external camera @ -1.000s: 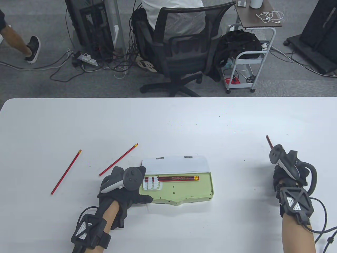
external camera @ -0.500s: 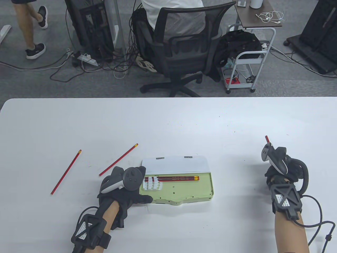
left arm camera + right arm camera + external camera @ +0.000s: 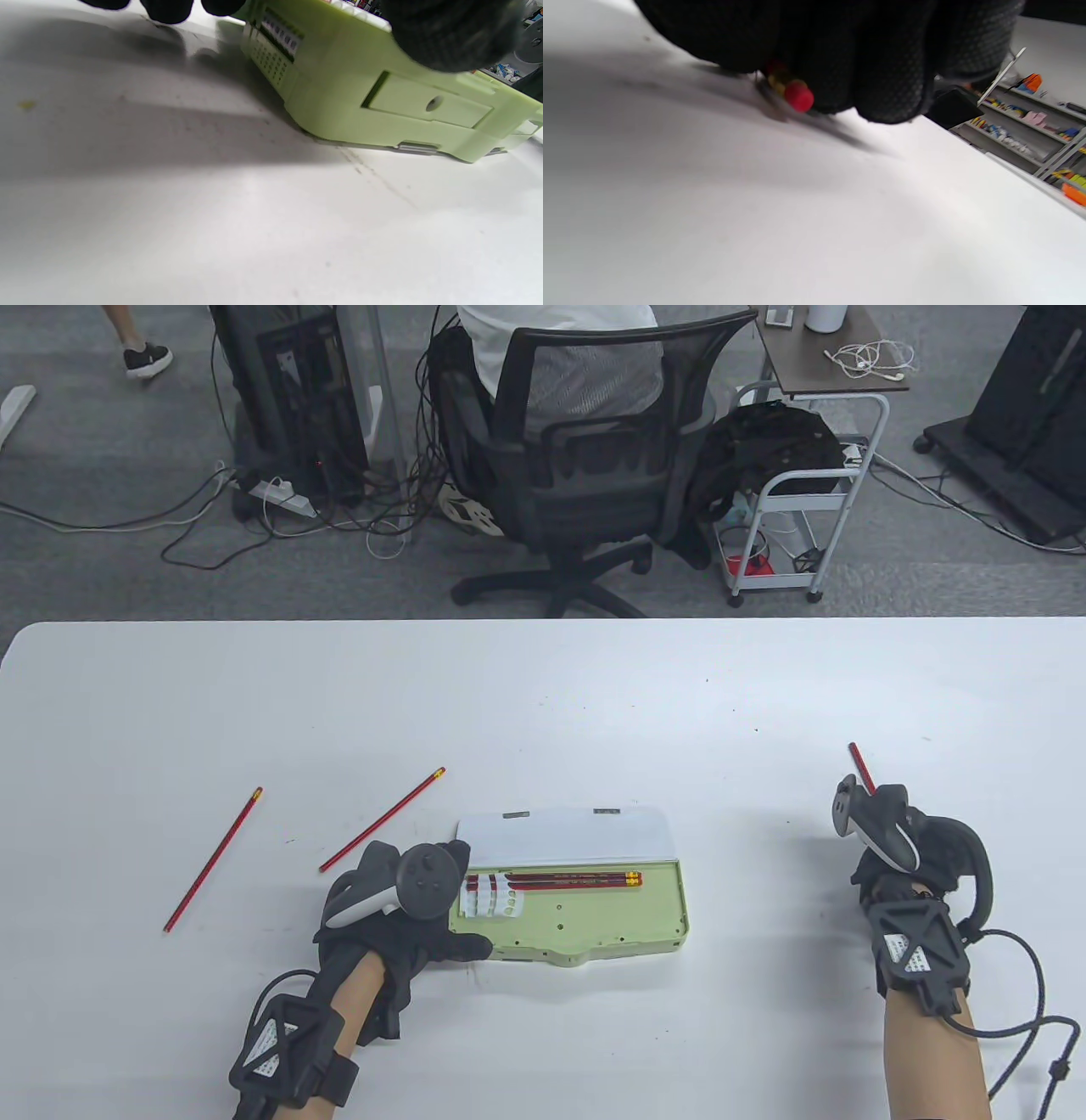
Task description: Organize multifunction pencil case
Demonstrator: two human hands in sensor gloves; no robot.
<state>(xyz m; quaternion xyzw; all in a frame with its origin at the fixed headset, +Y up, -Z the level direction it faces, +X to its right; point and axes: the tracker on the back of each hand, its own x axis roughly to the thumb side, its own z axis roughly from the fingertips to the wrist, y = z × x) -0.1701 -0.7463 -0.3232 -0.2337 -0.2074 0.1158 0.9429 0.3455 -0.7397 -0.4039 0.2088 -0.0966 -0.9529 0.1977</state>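
Note:
A light green pencil case [image 3: 585,920] lies open mid-table, its white lid [image 3: 564,836] folded back. Two red pencils [image 3: 577,881] lie in its far slots beside a white holder strip [image 3: 492,897]. My left hand [image 3: 399,925] grips the case's left end, thumb along the front edge; the left wrist view shows the thumb [image 3: 445,34] on the case [image 3: 382,97] and the fingertips [image 3: 167,8] past its end. My right hand [image 3: 899,848] at far right holds a red pencil [image 3: 861,765]. Its red eraser end [image 3: 797,96] pokes out under the curled fingers [image 3: 840,51].
Two more red pencils lie loose on the white table, one [image 3: 382,820] just left of the case and one [image 3: 212,859] further left. Beyond the table's far edge stand an office chair [image 3: 585,466] and a small cart [image 3: 797,500].
My right hand has shifted a little to the left with the pencil in it. The left hand and the case have stayed put.

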